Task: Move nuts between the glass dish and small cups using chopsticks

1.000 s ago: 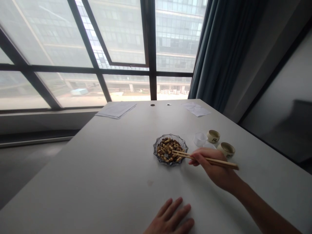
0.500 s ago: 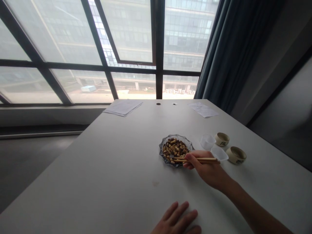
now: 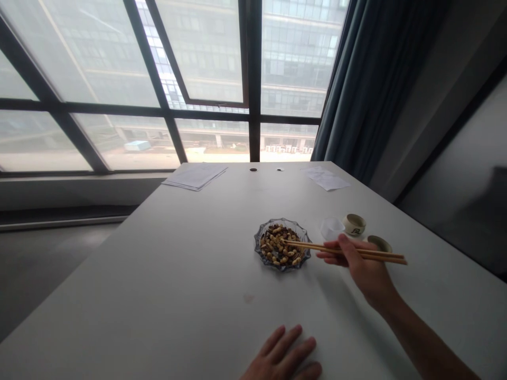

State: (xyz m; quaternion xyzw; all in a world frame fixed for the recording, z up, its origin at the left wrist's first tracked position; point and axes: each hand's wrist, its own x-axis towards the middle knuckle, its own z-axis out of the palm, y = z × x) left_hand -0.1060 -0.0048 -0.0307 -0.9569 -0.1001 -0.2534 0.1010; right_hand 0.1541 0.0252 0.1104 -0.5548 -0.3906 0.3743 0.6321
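Note:
My right hand (image 3: 362,266) grips a pair of wooden chopsticks (image 3: 340,249), whose tips reach over a glass bowl (image 3: 257,252) from the right. Inside the bowl lie peanuts in their shells (image 3: 291,258), mixed with small dark pieces I cannot name for certain. Whether the tips pinch anything is too small to tell. Lower down, my left hand (image 3: 282,356) rests on the white table with its fingers spread, holding nothing.
Behind my right hand stand a translucent plastic cup (image 3: 331,228) and two beige ceramic cups, one in full view (image 3: 354,225), the other (image 3: 379,243) partly hidden. Papers (image 3: 195,177) lie at the far left of the table (image 3: 178,264), and more sheets (image 3: 327,178) at the far right.
My right hand has drawn back to the right and the chopsticks now point in from farther out, tips nearer the bowl's middle. It now covers the nearer plastic cup. My left hand stays put.

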